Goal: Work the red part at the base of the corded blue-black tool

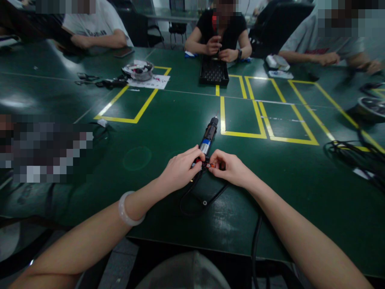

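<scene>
An electric screwdriver point(206, 145), black with a silver and blue band, lies on the green table with its thin bit pointing away from me. My left hand point(183, 165) is closed around its rear end, where a bit of red shows under the fingers. Close on the right, my right hand point(227, 166) pinches a small orange-and-silver part point(210, 165) against that end. My fingers hide most of where the two meet. A black cable point(217, 195) loops below my hands and carries a small round metal piece point(205, 203).
Yellow tape outlines point(243, 135) mark the green table point(162, 140). Across it, a person works over a black tray point(214, 74); others sit left and right. A bowl of small parts point(138, 71) stands back left. Coiled black cables point(355, 150) lie at the right.
</scene>
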`<state>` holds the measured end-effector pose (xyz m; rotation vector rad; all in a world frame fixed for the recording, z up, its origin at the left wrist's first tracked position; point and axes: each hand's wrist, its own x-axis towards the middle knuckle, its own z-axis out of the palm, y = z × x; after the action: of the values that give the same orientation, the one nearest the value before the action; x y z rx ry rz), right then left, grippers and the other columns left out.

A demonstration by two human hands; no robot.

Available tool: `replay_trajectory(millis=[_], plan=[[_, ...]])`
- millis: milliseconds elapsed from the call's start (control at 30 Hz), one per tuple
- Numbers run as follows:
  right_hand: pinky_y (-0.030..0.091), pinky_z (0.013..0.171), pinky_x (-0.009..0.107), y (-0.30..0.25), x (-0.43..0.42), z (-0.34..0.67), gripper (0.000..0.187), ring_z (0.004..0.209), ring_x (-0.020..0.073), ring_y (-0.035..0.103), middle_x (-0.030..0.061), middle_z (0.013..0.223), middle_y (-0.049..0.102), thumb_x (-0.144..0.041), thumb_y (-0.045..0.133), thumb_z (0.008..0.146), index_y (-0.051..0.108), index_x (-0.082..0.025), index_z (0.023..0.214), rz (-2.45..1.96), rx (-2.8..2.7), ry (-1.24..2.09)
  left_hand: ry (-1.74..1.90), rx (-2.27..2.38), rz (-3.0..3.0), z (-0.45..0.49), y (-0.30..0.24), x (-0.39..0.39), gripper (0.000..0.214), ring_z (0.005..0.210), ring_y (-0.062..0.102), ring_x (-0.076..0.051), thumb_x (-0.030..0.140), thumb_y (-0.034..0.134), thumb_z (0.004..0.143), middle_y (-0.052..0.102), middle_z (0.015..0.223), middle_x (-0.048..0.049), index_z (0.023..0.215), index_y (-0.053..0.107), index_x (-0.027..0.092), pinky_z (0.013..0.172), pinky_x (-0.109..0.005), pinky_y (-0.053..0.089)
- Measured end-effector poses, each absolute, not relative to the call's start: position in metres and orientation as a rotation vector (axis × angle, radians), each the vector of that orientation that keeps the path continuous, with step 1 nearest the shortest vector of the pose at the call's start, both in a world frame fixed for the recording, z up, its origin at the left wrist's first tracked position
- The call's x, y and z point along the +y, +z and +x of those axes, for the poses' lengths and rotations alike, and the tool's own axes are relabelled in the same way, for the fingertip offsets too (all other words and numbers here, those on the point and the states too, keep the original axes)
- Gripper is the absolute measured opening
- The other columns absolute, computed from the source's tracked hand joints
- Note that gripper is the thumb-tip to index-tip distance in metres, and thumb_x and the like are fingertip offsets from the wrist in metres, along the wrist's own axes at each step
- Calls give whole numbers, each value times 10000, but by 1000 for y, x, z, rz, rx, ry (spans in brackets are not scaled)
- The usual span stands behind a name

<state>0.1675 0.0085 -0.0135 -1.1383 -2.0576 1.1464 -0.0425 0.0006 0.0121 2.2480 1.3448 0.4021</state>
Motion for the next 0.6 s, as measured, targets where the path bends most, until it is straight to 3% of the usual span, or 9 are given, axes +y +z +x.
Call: replay_trajectory(millis=[133, 333, 600], plan=[[432, 629, 233, -12, 10, 169, 98, 661, 116, 567, -24, 757, 609, -161, 619, 805, 549, -195, 864, -1122, -2094, 1131, 414, 1364, 2241, -43, 10, 0, 235, 1367, 489, -272, 257, 439, 941, 568, 1423, -78, 1083, 625, 232, 993, -405, 486], [415, 621, 234, -14, 11, 171, 87, 657, 115, 555, -28, 749, 597, -168, 620, 820, 557, -195, 873, -1107, -2088, 1137, 375, 1429, 2238, -41, 8, -1, 502, 1350, 507, -268, 269, 437, 954, 424, 1552, -59, 1455, 462, 297, 1095, -442, 426], [432, 633, 245, -14, 10, 169, 71, 668, 124, 554, -20, 759, 592, -193, 616, 838, 555, -199, 875, -1086, -2078, 1128, 276, 1450, 2298, -39, 5, -2, 512, 1420, 409, -282, 286, 342, 1001, 323, 1604, -89, 1506, 424, 307, 1127, -461, 376]])
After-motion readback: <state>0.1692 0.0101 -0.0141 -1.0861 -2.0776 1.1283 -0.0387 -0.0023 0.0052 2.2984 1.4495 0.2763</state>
